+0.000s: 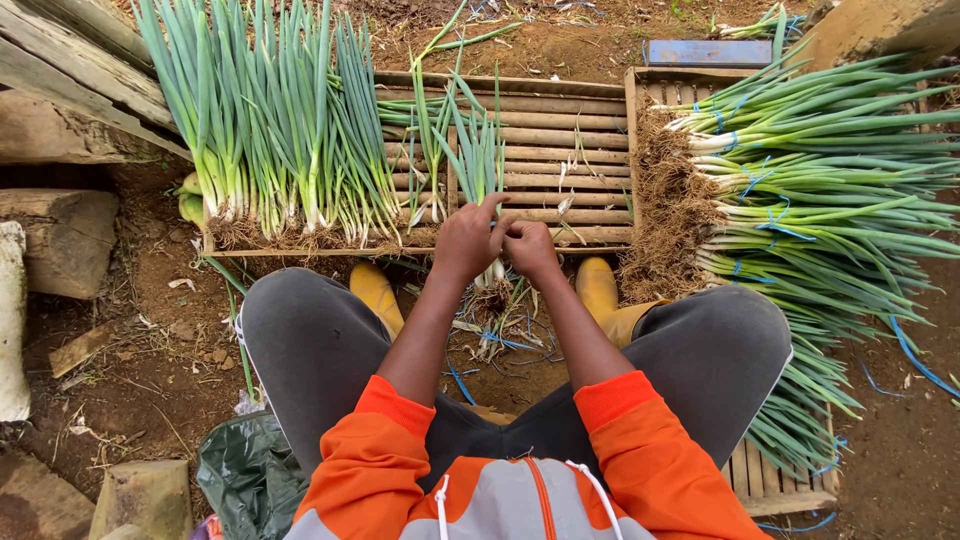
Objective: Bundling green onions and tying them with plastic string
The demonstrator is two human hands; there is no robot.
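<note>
Loose scallions [270,130] lie in a row at the left end of the slatted crate [560,130]. At the crate's front edge, between the yellow boots [375,290], the left hand [468,240] and right hand [530,248], touching, both clench one small scallion bunch [480,150], roots down. At the right, tied bundles [820,180] with blue string lie stacked on a second crate.
</note>
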